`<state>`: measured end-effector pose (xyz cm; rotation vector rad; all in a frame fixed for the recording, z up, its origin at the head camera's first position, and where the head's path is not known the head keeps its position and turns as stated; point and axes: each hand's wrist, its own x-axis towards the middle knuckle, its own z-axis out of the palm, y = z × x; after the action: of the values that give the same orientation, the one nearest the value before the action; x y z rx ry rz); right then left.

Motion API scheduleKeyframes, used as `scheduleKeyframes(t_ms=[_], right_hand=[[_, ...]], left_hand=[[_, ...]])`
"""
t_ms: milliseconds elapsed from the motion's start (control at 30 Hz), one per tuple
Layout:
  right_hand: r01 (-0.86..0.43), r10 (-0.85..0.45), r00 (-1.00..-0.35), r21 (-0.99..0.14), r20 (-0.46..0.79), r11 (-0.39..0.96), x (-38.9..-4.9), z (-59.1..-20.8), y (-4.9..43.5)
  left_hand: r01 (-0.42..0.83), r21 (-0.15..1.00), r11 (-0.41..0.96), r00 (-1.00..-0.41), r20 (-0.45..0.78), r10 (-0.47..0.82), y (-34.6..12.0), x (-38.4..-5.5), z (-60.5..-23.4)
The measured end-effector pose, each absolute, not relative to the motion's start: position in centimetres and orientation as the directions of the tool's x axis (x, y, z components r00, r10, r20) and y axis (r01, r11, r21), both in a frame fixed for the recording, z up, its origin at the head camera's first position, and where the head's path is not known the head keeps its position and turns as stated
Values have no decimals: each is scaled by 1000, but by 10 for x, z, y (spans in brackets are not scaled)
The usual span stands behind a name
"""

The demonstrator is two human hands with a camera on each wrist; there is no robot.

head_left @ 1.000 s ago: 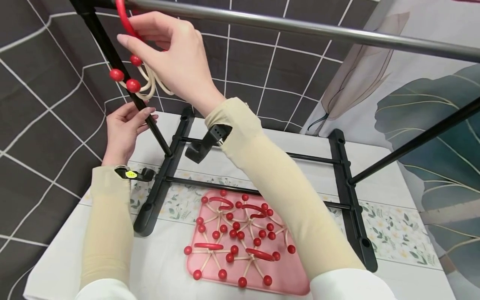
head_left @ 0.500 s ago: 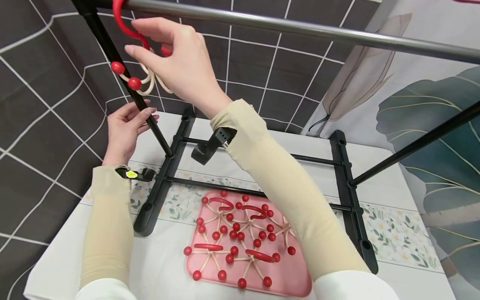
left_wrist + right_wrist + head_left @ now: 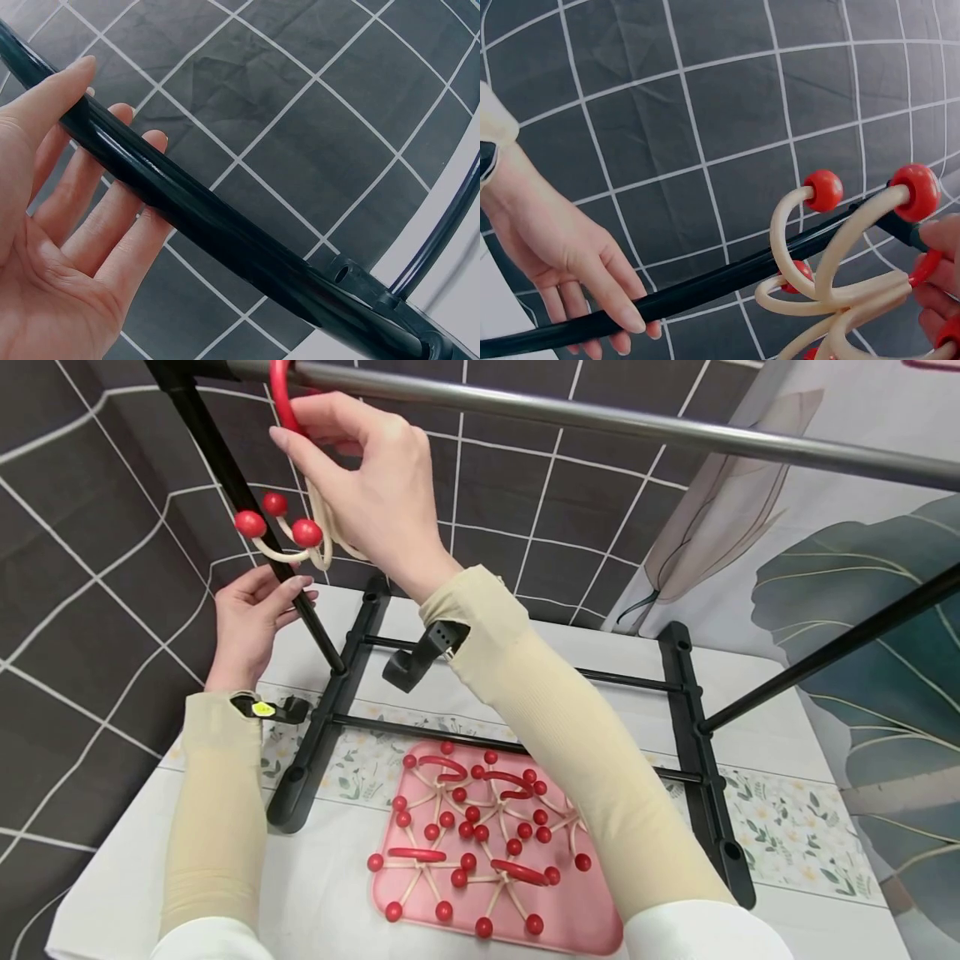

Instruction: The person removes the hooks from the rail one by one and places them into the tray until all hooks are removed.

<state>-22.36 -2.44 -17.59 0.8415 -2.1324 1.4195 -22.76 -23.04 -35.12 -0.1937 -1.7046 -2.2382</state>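
My right hand (image 3: 382, 477) pinches the red hook of a multi-prong hanger (image 3: 283, 397) between thumb and fingers. The hook overlaps the left end of the metal rail (image 3: 480, 395), and its top runs out of the head view. Below hang curved cream prongs (image 3: 870, 289) tipped with red balls. My left hand (image 3: 247, 627) holds the black upright post (image 3: 202, 217), thumb on the near side, fingers behind. On the pink tray (image 3: 577, 918) lie several more such hangers (image 3: 502, 877), partly hidden by my right forearm.
The rack's black feet (image 3: 303, 760) stand on a white table (image 3: 315, 877), joined by black crossbars (image 3: 427, 732). A second post (image 3: 825, 652) rises on the right. Dark grid-patterned cloth (image 3: 495, 502) hangs behind, with a leaf-print curtain (image 3: 862, 560) at right.
My right hand and the hanger swung slightly down, then up and right along the rail; the hanger's prongs turned. My left hand stays on the post.
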Motion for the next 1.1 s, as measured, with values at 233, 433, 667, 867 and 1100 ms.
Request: scheduleKeyframes(t_ms=[233, 433, 667, 867, 1100], right_hand=[[-821, -99, -564, -543, 820, 177, -216, -178, -17], [-822, -45, -565, -558, 824, 114, -210, -169, -6], [-830, -35, -558, -556, 829, 43, -203, -167, 12], [-813, -47, -583, -583, 811, 11, -193, -161, 30], [-862, -102, -506, -506, 857, 18, -185, -165, 58]], left_hand=[[334, 913, -234, -938, 299, -174, -230, -229, -351], [337, 911, -239, -938, 303, -169, -229, -230, -350], [330, 921, -209, -940, 298, -168, -229, -230, -350], [328, 920, -215, -940, 295, -170, -230, -230, -350], [329, 918, -223, -940, 295, -171, -232, -230, -350]])
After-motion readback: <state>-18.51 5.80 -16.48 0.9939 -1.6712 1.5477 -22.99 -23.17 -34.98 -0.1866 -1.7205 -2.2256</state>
